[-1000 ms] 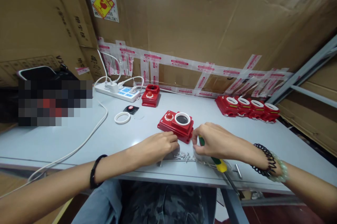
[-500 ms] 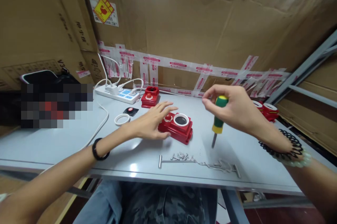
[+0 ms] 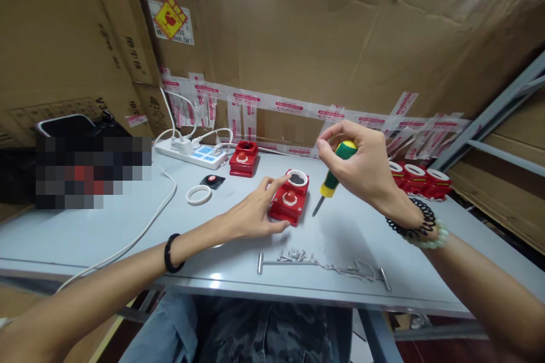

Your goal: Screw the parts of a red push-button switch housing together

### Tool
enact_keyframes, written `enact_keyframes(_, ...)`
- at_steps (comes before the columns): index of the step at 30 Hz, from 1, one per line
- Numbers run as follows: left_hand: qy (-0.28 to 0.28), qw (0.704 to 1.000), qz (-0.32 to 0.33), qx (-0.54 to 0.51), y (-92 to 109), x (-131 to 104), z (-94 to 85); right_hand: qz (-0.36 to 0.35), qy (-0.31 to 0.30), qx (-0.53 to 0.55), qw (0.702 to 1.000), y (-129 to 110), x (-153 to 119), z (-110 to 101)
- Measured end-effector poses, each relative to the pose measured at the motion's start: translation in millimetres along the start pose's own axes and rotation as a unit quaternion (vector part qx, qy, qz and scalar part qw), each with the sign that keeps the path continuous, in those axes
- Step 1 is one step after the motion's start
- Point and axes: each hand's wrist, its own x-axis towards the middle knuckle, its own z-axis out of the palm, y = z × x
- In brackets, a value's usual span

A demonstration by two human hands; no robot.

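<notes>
My left hand [image 3: 256, 209] grips the left side of a red alarm-like box [image 3: 294, 200], with the forefinger near its white ring and the thumb at its near edge. The box has a round red dome in front and a dark round opening inside the white ring. My right hand [image 3: 361, 161] is closed around the green and yellow handle of a screwdriver [image 3: 334, 172]. Its tip slants down and left, just right of the box and apart from it. Nearer the table edge lie several screws [image 3: 292, 255] beside a thin metal T-bar [image 3: 260, 263] with a chain.
A second red box [image 3: 243, 159] stands by a white power strip [image 3: 191, 151]. A loose white ring [image 3: 198, 195] and a small black part with a red button [image 3: 212, 181] lie at left. More red boxes [image 3: 413, 178] stand at right. Cardboard [image 3: 298, 39] walls the back.
The red box has been turned, so its dome now faces me and its ring points away. My right hand and the screwdriver have moved left, nearer the box.
</notes>
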Motion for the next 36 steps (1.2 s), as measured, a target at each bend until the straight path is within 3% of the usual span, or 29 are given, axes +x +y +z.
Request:
enact_keyframes(3, 0.016, 0.996, 0.063, 0.067, -8, 14, -6.6, 0.001, 0.03, 0.015, 0.999, 5, -1, 14)
enact_keyframes(5, -0.007, 0.99, 0.106, 0.097, -18, 26, -8.4, 0.01, 0.035, 0.021, 0.999, 10, -2, 22)
enact_keyframes(10, -0.078, 0.989, 0.093, 0.089, -34, 38, 0.1, 0.031, 0.03, 0.022, 0.999, 16, -3, 31)
enact_keyframes(20, -0.009, 0.987, 0.092, 0.131, -24, 32, 3.9, 0.05, 0.041, -0.021, 0.998, 18, -2, 37)
enact_keyframes(24, 0.014, 0.984, 0.07, 0.163, -20, 27, 7.1, 0.053, -0.03, -0.125, 0.99, 6, -2, 32)
enact_keyframes(29, 0.019, 0.982, 0.049, 0.183, -15, 23, 8.8, 0.028, -0.135, -0.329, 0.934, -15, 5, 20)
enact_keyframes(36, -0.016, 0.99, 0.037, 0.137, -18, 21, 8.4, -0.033, -0.28, -0.321, 0.904, -20, 22, 13)
